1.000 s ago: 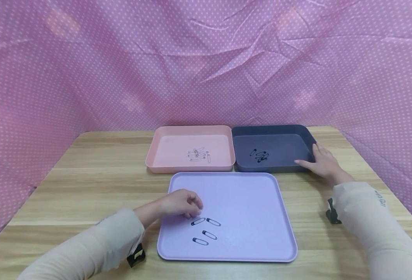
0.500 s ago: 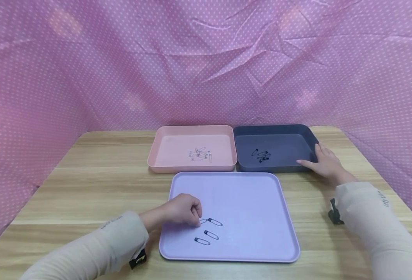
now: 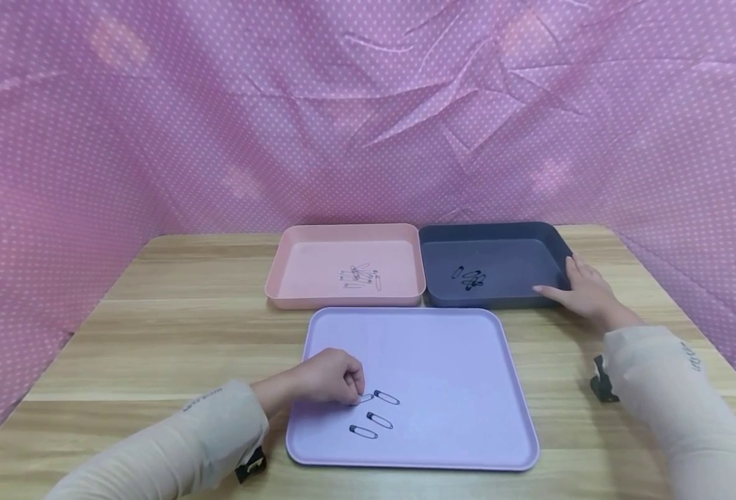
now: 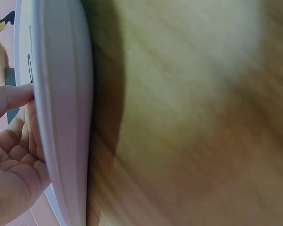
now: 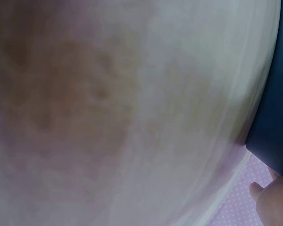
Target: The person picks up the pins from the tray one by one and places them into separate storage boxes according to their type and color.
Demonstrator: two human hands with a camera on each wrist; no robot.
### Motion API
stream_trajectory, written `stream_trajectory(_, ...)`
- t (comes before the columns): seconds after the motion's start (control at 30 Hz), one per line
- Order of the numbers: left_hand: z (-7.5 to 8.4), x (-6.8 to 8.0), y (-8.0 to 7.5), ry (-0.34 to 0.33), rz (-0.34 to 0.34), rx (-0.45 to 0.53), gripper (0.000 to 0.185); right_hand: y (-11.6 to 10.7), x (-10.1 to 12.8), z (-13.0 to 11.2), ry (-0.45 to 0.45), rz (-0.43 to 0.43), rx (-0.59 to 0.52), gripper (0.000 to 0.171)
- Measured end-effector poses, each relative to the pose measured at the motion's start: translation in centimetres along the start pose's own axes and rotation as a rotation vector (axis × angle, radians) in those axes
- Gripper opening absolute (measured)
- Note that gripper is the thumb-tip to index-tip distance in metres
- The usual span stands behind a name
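My left hand (image 3: 332,377) is over the lilac tray (image 3: 449,389), thumb and fingertips pinching the end of a safety pin (image 3: 366,398); the fingers hide its head. In the left wrist view the thumb of that hand (image 4: 16,155) meets a pin end behind the tray rim. Beside it lie three black-headed safety pins: one to the right (image 3: 387,397), two nearer the front (image 3: 380,420). My right hand (image 3: 587,293) rests on the front right corner of the dark grey tray (image 3: 512,257), fingers along its side and thumb over the front rim.
Behind the lilac tray stands a pink tray (image 3: 312,260) holding a cluster of silver safety pins (image 3: 358,276). The dark tray beside it holds several black safety pins (image 3: 473,279). Pink dotted cloth (image 3: 368,125) hangs around the wooden table (image 3: 187,319).
My left hand has come down and forward over the pin, and its fingers have closed on the pin's end. The right hand has stayed at the dark tray's corner.
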State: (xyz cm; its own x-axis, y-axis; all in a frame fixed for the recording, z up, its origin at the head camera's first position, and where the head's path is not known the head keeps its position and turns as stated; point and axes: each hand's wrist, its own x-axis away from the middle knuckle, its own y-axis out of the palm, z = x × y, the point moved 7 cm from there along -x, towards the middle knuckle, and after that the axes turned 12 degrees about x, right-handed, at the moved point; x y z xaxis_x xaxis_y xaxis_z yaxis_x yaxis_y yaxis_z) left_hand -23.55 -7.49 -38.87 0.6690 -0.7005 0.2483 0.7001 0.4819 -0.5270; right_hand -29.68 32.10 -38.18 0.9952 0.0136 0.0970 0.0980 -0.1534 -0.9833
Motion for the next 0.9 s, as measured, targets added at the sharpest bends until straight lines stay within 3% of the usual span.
stream_trajectory(0.33, -0.1, -0.5, -0.1, -0.093, -0.112, 0.101, 0.009, -0.2, 0.0, -0.2, -0.004, -0.005, -0.009, 0.098)
stream_trajectory(0.5, 0.5, -1.3, -1.1, -0.091, -0.092, 0.107, 0.008, -0.1, 0.2, -0.2, 0.0, -0.012, -0.021, 0.099)
stream_trajectory(0.73, 3.1, -3.0, -3.0, -0.051, -0.035, 0.167, 0.007, -0.2, 0.1, -0.1, 0.0, -0.018, -0.021, 0.099)
stream_trajectory(0.9, 4.6, -4.4, -3.9, -0.065, -0.015, 0.225, 0.005, -0.1, -0.1, -0.1, -0.003, -0.014, -0.009, 0.099)
